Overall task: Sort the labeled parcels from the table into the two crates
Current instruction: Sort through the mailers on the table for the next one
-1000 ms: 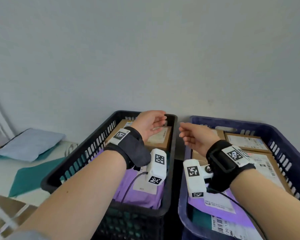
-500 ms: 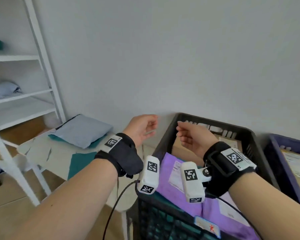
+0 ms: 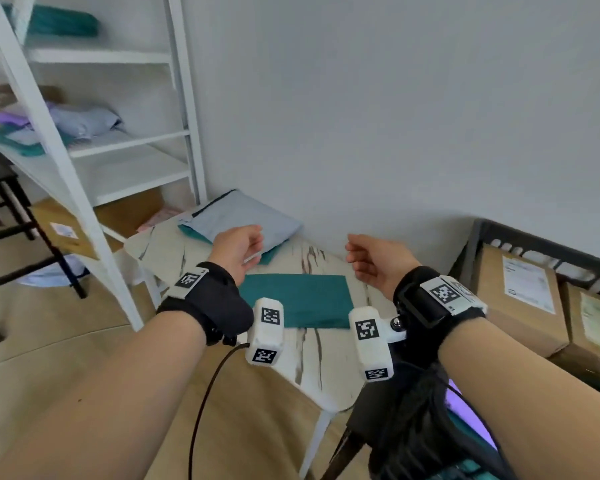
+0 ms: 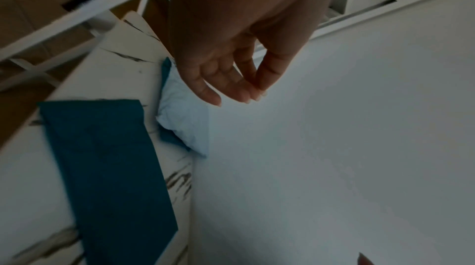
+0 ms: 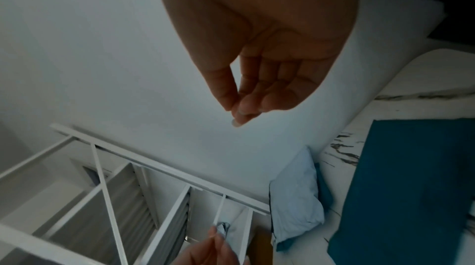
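A flat teal parcel [image 3: 302, 299] lies in the middle of the small marble-patterned table [image 3: 312, 362]. At the table's far end a pale blue parcel [image 3: 243, 216] rests on another teal one. My left hand [image 3: 239, 247] hovers above the table's left part, fingers loosely curled, holding nothing [image 4: 231, 86]. My right hand [image 3: 374, 258] hovers to the right of it, also empty with relaxed fingers [image 5: 246, 103]. The black crate [image 3: 520, 233] at the right holds cardboard parcels [image 3: 516, 296].
A white shelf unit [image 3: 94, 161] stands at the left with folded parcels and a cardboard box [image 3: 66, 233] low down. A black stool [image 3: 21, 230] is at the far left. The wall [image 3: 395, 116] runs behind the table.
The view has swung left from the two crates to the table. Both empty hands moved with it, from above the crates to above the table.
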A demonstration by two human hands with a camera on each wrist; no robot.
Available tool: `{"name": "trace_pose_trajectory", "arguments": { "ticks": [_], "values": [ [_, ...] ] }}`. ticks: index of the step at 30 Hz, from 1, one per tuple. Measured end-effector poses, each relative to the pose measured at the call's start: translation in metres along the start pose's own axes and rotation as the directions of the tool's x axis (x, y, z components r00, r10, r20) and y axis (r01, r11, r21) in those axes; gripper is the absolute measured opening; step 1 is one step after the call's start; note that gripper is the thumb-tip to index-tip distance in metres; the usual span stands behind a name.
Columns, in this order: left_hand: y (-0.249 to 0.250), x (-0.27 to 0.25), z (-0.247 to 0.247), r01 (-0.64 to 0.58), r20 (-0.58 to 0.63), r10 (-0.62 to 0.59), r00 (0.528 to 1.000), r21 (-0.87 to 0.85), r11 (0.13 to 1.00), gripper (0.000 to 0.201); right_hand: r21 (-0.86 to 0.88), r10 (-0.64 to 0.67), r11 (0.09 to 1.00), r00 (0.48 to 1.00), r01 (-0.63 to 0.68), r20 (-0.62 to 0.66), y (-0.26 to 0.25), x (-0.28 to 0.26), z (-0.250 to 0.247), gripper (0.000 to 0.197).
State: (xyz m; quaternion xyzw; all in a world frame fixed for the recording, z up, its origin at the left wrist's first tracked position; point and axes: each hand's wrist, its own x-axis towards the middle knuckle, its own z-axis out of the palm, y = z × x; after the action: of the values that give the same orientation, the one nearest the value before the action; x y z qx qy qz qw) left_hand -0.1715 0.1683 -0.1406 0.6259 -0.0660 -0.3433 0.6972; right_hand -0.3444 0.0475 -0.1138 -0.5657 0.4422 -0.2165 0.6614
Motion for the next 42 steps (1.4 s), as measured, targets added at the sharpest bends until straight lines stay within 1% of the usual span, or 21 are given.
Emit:
{"name": "trace_pose_trajectory", "arguments": {
  "ticks": [3, 5, 10, 13, 16, 18, 19, 21, 24, 26, 27, 29, 31, 34, 36, 38, 40, 42],
  "values": [
    [-0.009, 0.022, -0.026, 0.040, -0.070, -0.041, 0.997, -0.023, 0.999, 0.010, -0.045, 0.022, 0.999, 1.000, -0.022, 0.008, 0.005, 0.026, 0.025, 0.027],
    [-0.012, 0.042, -0.041, 0.063, -0.109, -0.065, 0.992, -0.021, 0.998, 0.005, -0.055, 0.046, 0.997, 0.999, -0.045, 0.013, 0.011, 0.050, 0.040, 0.027],
    [-0.018, 0.110, -0.067, 0.111, -0.214, -0.107, 0.971, 0.004, 0.994, 0.007, -0.112, 0.125, 0.986, 0.992, -0.122, 0.020, 0.034, 0.124, 0.077, 0.024],
    [-0.026, 0.152, -0.073, 0.192, -0.240, -0.175, 0.955, 0.053, 0.980, 0.007, -0.143, 0.186, 0.972, 0.982, -0.185, 0.000, 0.052, 0.168, 0.089, 0.017],
    [-0.040, 0.190, -0.073, 0.287, -0.232, -0.257, 0.938, 0.105, 0.952, 0.009, -0.119, 0.254, 0.959, 0.967, -0.256, -0.037, 0.072, 0.202, 0.090, 0.012],
    [-0.053, 0.211, -0.073, 0.352, -0.242, -0.313, 0.918, 0.136, 0.926, 0.008, -0.101, 0.300, 0.946, 0.951, -0.307, -0.074, 0.087, 0.221, 0.089, 0.004],
    [-0.060, 0.220, -0.071, 0.383, -0.248, -0.341, 0.907, 0.146, 0.912, 0.012, -0.095, 0.318, 0.941, 0.944, -0.326, -0.089, 0.095, 0.229, 0.088, 0.005],
    [-0.076, 0.233, -0.071, 0.439, -0.270, -0.388, 0.881, 0.162, 0.884, 0.031, -0.107, 0.347, 0.927, 0.931, -0.359, -0.114, 0.111, 0.243, 0.084, 0.010],
    [-0.094, 0.242, -0.071, 0.491, -0.282, -0.430, 0.858, 0.201, 0.848, 0.040, -0.138, 0.390, 0.903, 0.912, -0.406, -0.128, 0.129, 0.252, 0.079, 0.013],
    [-0.104, 0.250, -0.070, 0.506, -0.256, -0.452, 0.854, 0.209, 0.837, 0.036, -0.154, 0.417, 0.887, 0.899, -0.434, -0.135, 0.138, 0.255, 0.078, 0.011],
    [-0.105, 0.252, -0.069, 0.513, -0.237, -0.465, 0.853, 0.215, 0.831, 0.028, -0.166, 0.427, 0.879, 0.893, -0.447, -0.143, 0.141, 0.256, 0.077, 0.009],
    [-0.107, 0.260, -0.067, 0.529, -0.216, -0.488, 0.846, 0.232, 0.816, 0.005, -0.193, 0.427, 0.869, 0.888, -0.455, -0.171, 0.149, 0.258, 0.076, 0.004],
    [-0.108, 0.265, -0.065, 0.533, -0.202, -0.494, 0.846, 0.269, 0.802, 0.014, -0.197, 0.410, 0.874, 0.892, -0.444, -0.190, 0.156, 0.258, 0.074, 0.006],
    [-0.106, 0.268, -0.059, 0.532, -0.147, -0.517, 0.843, 0.372, 0.761, 0.015, -0.194, 0.394, 0.883, 0.899, -0.428, -0.190, 0.163, 0.258, 0.071, 0.013],
    [-0.105, 0.270, -0.051, 0.515, -0.098, -0.533, 0.841, 0.450, 0.730, 0.015, -0.196, 0.394, 0.882, 0.900, -0.427, -0.189, 0.164, 0.258, 0.070, 0.013],
    [-0.101, 0.271, -0.040, 0.475, -0.022, -0.550, 0.835, 0.533, 0.700, 0.014, -0.190, 0.394, 0.884, 0.900, -0.427, -0.187, 0.163, 0.256, 0.070, 0.012],
    [-0.093, 0.269, -0.026, 0.447, 0.056, -0.576, 0.816, 0.572, 0.688, 0.011, -0.197, 0.403, 0.880, 0.899, -0.433, -0.173, 0.159, 0.251, 0.071, 0.013],
    [-0.083, 0.264, -0.011, 0.431, 0.123, -0.585, 0.801, 0.560, 0.708, 0.008, -0.214, 0.412, 0.873, 0.898, -0.438, -0.156, 0.151, 0.244, 0.071, 0.016]
  ]
}}
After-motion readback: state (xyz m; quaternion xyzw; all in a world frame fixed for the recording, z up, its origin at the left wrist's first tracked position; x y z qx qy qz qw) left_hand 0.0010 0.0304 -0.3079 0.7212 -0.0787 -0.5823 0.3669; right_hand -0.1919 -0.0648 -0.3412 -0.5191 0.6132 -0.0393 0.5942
